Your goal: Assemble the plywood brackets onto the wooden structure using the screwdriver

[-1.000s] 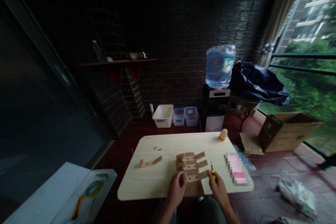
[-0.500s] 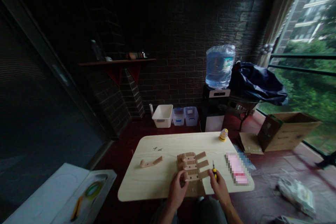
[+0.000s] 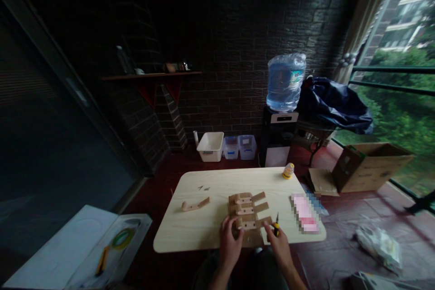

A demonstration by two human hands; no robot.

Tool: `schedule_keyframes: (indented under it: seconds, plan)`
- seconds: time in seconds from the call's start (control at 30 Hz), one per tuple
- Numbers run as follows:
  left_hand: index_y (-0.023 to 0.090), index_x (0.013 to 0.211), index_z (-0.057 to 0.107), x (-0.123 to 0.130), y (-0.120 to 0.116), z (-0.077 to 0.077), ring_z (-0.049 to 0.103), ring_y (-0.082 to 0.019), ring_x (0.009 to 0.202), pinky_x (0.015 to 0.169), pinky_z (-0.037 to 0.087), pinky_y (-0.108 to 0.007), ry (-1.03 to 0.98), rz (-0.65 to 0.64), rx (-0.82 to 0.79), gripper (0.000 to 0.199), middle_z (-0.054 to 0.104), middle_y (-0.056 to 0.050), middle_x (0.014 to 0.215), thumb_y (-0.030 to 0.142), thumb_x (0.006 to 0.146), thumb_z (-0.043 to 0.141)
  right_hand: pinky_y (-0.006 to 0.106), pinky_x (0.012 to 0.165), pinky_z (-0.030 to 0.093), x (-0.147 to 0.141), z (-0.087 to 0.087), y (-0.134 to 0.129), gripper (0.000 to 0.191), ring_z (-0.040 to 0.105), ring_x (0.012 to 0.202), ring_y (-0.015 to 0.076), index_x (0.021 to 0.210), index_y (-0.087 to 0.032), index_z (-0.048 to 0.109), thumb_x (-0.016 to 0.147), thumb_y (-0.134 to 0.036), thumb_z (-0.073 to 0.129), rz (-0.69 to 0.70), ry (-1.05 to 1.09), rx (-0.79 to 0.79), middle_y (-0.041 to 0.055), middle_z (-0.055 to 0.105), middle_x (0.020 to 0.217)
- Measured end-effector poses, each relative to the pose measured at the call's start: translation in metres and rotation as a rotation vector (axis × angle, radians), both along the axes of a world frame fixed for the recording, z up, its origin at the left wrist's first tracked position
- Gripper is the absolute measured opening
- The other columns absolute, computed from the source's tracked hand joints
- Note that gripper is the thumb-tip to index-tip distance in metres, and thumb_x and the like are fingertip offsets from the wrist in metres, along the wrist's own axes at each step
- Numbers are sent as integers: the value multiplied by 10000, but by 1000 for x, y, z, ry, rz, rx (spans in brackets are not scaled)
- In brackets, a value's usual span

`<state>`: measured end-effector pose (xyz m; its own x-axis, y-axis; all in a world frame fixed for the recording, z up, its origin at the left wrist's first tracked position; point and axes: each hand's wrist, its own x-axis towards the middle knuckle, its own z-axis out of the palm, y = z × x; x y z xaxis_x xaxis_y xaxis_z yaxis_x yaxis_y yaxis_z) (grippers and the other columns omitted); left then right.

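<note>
A brown board [image 3: 253,239] lies on the table near its front edge, carrying three light-brown strips [image 3: 249,225] with dark dots and raised right ends. My left hand [image 3: 231,240] has its thumb and fingers closed round the curled left end of the nearest strip. In my right hand [image 3: 280,244] is a screwdriver [image 3: 276,226] with a yellow and black handle, its shaft pointing up. The right thumb and fingertip are at the right end of that same strip. A loose strip of like shape [image 3: 196,205] rests on the table to the left.
On the pale table [image 3: 180,235] are small dark pieces [image 3: 204,188], a yellow-based clear container [image 3: 288,171] and a blurred pink packet [image 3: 305,213]. An open white case [image 3: 136,231] stands at left. Plastic bins [image 3: 210,147] and a water dispenser [image 3: 277,138] stand behind.
The view has tilted slightly, so the table sits a little higher in the picture. My right hand is slightly nearer the strip's end; both hands keep their holds.
</note>
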<state>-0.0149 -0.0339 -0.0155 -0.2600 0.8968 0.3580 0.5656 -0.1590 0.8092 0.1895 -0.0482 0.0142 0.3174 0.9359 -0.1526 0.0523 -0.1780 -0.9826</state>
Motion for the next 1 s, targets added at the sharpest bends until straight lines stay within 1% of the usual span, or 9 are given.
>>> schedule_keyframes:
  seconds: [0.1, 0.23, 0.47, 0.53, 0.63, 0.73, 0.83, 0.9, 1.0]
  plan:
    - [196, 1128, 672, 4, 1, -10, 537, -342, 1349, 1129, 454, -587, -23, 20, -61, 399, 589, -176, 1400, 459, 837, 599, 298, 538, 448, -5, 1, 1, 693, 566, 595, 208, 785, -146, 705, 702, -828, 617, 27, -23, 7, 41, 626, 602]
    - [192, 1136, 643, 10, -1, -18, 530, -352, 1363, 1130, 450, -595, -77, 44, -105, 426, 563, -204, 1435, 514, 872, 556, 309, 550, 472, -11, 6, 0, 744, 595, 601, 225, 788, -150, 719, 724, -872, 551, 7, -75, 16, 61, 667, 621]
    - [202, 1188, 620, 11, 6, -17, 485, -315, 1415, 1170, 419, -554, -95, -7, -121, 425, 558, -188, 1439, 512, 917, 514, 371, 768, 532, -15, 7, 7, 761, 679, 839, 312, 936, -119, 759, 740, -832, 576, 60, -77, 93, 140, 767, 851]
    - [215, 1169, 639, 8, 7, -11, 472, -308, 1427, 1174, 418, -548, -69, -16, -125, 395, 562, -169, 1438, 499, 921, 525, 372, 777, 523, -16, 6, 8, 724, 672, 848, 312, 950, -119, 762, 766, -796, 583, 55, -92, 100, 133, 767, 853]
    - [225, 1100, 689, 5, 7, 5, 418, -317, 1467, 1189, 393, -562, -13, -20, -124, 344, 541, -149, 1467, 478, 933, 526, 343, 716, 500, -16, 9, 8, 657, 644, 770, 279, 858, -123, 758, 778, -757, 610, 22, -142, 93, 108, 744, 763]
    - [243, 1144, 707, 2, 7, 28, 362, -302, 1504, 1213, 361, -562, 26, -36, -90, 344, 526, -119, 1493, 446, 966, 492, 320, 680, 488, -13, 21, 9, 622, 629, 735, 254, 830, -127, 756, 770, -737, 648, 31, -144, 95, 104, 742, 761]
    - [275, 1190, 706, 1, 12, 47, 327, -295, 1523, 1222, 353, -560, 71, -32, -80, 339, 539, -99, 1488, 442, 969, 509, 324, 729, 508, -7, 34, 15, 591, 650, 800, 263, 881, -133, 770, 792, -706, 656, 115, -90, 131, 114, 764, 844]
    - [280, 1187, 706, 1, 18, 53, 323, -297, 1526, 1225, 350, -565, 85, -41, -86, 331, 548, -96, 1478, 442, 968, 518, 336, 752, 516, -2, 38, 22, 575, 658, 828, 276, 875, -135, 770, 803, -693, 654, 138, -77, 148, 118, 765, 834]
    - [261, 1165, 701, 1, 24, 51, 350, -305, 1513, 1211, 373, -570, 89, -52, -81, 320, 530, -110, 1497, 438, 964, 527, 344, 741, 518, 2, 36, 29, 553, 657, 815, 276, 855, -140, 765, 817, -678, 644, 139, -96, 140, 121, 764, 829]
